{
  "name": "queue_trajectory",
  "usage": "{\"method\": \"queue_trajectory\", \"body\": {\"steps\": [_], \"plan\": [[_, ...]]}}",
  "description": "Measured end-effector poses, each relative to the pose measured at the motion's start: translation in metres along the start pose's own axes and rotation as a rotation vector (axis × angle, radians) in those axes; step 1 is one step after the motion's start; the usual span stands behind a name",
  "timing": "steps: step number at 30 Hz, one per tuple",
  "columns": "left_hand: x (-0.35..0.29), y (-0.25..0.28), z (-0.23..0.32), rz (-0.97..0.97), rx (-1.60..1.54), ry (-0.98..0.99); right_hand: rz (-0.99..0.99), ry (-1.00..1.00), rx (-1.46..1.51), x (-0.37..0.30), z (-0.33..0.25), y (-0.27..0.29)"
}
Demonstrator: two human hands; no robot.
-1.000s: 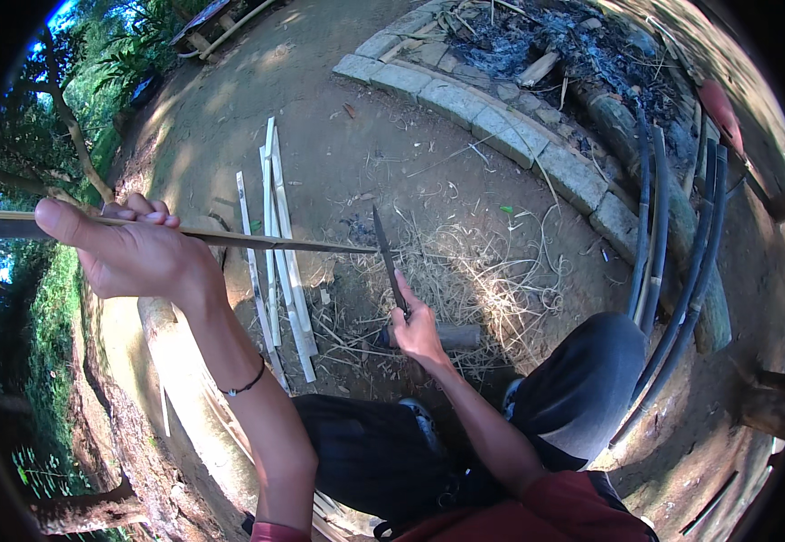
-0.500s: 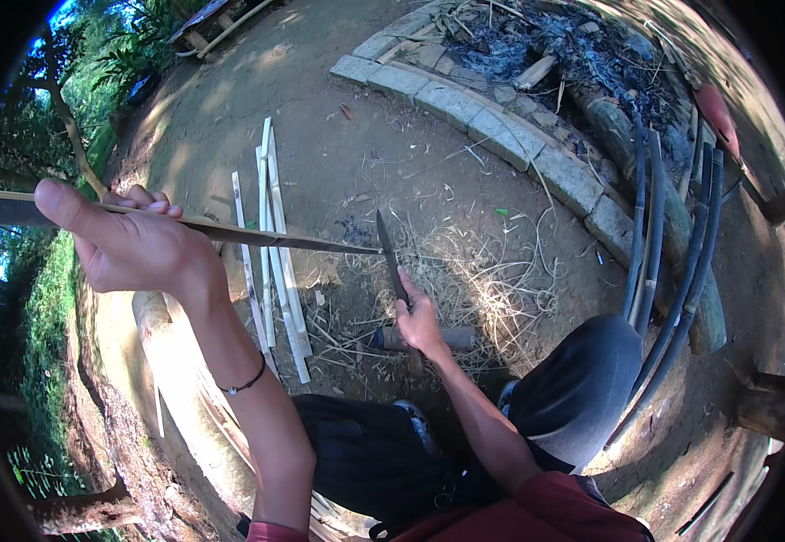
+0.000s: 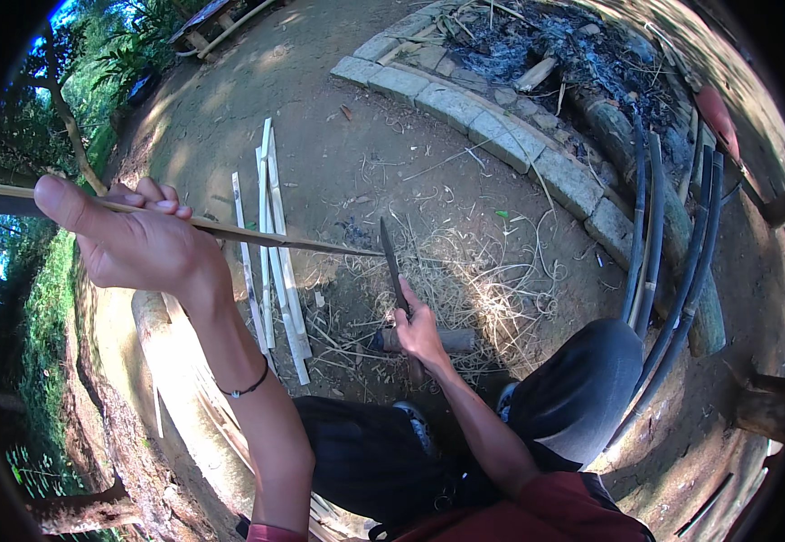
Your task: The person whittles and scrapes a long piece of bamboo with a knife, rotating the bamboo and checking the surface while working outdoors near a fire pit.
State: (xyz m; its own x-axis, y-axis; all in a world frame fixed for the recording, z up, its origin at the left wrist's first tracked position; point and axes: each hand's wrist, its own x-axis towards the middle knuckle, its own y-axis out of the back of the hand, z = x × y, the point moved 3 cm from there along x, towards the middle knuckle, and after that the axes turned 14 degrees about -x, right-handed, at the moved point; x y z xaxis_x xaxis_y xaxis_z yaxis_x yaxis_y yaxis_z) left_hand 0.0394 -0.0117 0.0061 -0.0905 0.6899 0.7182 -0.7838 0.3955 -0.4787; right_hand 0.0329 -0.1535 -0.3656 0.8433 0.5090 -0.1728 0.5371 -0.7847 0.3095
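My left hand (image 3: 139,226) is raised at the left, its fingers closed around a long, dark-skinned bamboo strip (image 3: 270,238). The strip runs past the left rim of the view and, on the other side, out to the middle. There its tip meets the dark blade of a knife (image 3: 388,244). In my right hand (image 3: 421,336) is the knife's handle, with the blade pointing away from me. Below the blade, pale curled shavings (image 3: 478,280) cover the ground. A short dark round piece of wood (image 3: 455,340) lies just behind my right hand.
Several pale split strips (image 3: 279,235) lie on the dirt left of centre. Dark bamboo poles (image 3: 654,235) and a thick log (image 3: 707,325) are at the right. A curved block kerb (image 3: 451,104) borders an ash heap (image 3: 537,45). A pale log (image 3: 180,379) lies at my left.
The near part of the strip has turned slightly in my left hand, showing more of its pale edge. My right hand and knife have shifted slightly toward me.
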Motion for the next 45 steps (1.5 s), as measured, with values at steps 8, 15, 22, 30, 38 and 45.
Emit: {"method": "queue_trajectory", "body": {"steps": [8,15,22,30,38,45], "plan": [[-0.001,-0.002,0.001,0.007,-0.014,0.007,-0.076,0.059,0.172,-0.022,-0.071,0.018],[0.003,-0.003,-0.001,-0.064,-0.051,0.04,0.092,0.107,0.071,0.005,-0.001,-0.009],[0.004,0.004,-0.004,-0.097,-0.067,0.05,-0.013,0.147,0.143,-0.016,-0.059,0.016],[0.009,0.003,0.001,-0.034,-0.054,0.055,-0.117,-0.007,0.137,-0.004,-0.062,0.015],[0.003,0.008,-0.002,-0.005,0.008,0.054,0.011,0.121,-0.029,-0.016,-0.035,0.009],[0.002,-0.001,0.004,0.048,-0.01,0.065,-0.094,0.055,0.168,-0.008,-0.059,0.012]]}}
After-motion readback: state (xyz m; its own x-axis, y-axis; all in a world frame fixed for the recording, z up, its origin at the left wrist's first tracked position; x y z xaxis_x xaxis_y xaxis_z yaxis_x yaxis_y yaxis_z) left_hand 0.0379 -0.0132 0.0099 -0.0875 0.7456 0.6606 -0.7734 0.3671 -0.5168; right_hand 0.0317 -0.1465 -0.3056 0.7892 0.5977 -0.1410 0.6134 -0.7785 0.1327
